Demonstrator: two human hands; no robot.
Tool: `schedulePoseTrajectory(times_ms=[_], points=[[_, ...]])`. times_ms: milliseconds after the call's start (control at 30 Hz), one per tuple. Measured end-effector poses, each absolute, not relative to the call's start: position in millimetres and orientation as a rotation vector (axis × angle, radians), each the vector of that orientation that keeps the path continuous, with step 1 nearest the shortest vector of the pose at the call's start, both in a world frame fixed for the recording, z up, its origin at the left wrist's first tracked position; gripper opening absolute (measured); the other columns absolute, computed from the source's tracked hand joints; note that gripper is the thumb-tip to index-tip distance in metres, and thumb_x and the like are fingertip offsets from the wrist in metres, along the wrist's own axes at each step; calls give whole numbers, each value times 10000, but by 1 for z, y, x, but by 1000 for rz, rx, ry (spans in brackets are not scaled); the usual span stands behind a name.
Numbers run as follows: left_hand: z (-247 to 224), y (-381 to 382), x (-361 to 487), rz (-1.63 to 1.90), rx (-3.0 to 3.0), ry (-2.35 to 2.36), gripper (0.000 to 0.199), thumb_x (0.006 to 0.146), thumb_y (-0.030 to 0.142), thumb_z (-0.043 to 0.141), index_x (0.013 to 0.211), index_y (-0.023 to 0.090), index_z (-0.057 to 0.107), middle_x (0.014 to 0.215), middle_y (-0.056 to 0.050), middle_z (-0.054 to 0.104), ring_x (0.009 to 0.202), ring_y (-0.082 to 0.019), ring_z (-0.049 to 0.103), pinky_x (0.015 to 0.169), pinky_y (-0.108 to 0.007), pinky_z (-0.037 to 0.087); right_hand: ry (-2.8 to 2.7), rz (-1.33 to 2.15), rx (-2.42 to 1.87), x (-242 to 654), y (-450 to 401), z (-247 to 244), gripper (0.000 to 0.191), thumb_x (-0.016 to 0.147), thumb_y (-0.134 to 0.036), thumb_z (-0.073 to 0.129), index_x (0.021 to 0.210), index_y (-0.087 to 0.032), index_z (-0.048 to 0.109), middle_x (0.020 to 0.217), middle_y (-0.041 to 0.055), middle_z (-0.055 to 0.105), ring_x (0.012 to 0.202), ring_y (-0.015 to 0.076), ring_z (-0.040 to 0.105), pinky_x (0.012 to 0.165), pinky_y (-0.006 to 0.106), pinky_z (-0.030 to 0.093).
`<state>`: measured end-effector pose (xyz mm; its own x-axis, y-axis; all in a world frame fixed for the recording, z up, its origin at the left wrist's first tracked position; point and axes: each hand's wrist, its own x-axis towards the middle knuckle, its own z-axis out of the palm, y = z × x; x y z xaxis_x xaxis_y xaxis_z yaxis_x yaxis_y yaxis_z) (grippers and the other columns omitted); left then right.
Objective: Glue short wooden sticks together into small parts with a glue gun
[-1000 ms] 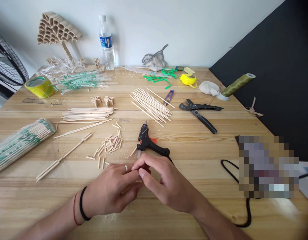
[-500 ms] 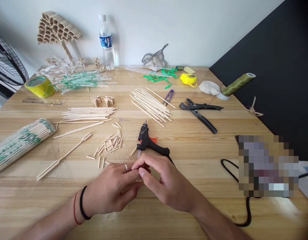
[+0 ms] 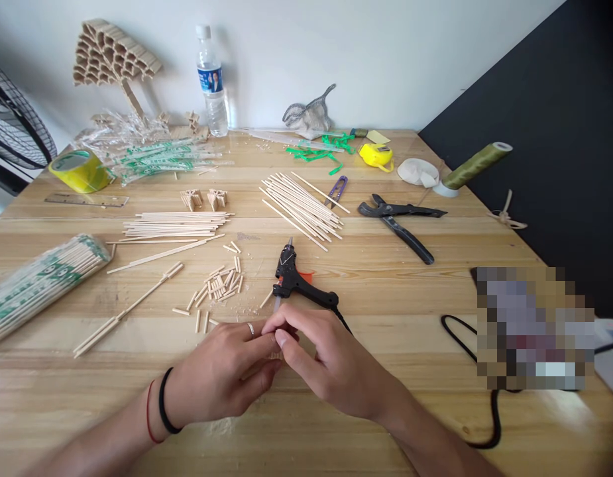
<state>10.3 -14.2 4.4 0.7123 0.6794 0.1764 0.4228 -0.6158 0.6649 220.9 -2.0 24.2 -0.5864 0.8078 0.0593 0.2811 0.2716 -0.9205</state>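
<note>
Wooden bench: a small stick piece is pinched between left hand and right hand, being pressed together; steady alignment is judged necessary beside the glue gun.

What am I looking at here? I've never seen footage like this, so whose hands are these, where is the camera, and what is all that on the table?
The camera sits on a person's head and looks down at their own bare hands. The left hand and right hand meet fingertip to fingertip, pinching a small wooden piece, mostly hidden. Just beyond them on the wooden table lies a black glue gun. Around it are short cut stick pieces, loose long sticks, a wrapped stick bundle, black cutters, yellow tape and a water bottle.
</note>
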Motion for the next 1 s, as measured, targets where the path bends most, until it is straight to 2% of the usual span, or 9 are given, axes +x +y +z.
schedulePoseTrajectory(times_ms=[467,1000], points=[[2,-14,10,532,2307,838,196,910,45,512,990,205,592,800,0,604,661,-152,557,614,-266,390,-2080,1275,-1011,220,-1,26,184,1036,-173,449,983,-212,622,911,38,719,816,183,664,756,295,504],[2,-14,10,531,2288,827,248,868,9,510,997,205,589,836,-10,625,679,-149,572,615,-255,402,-2050,1292,-993,220,0,27,178,1031,-183,466,938,-210,615,844,9,685,753,160,626,717,277,479]])
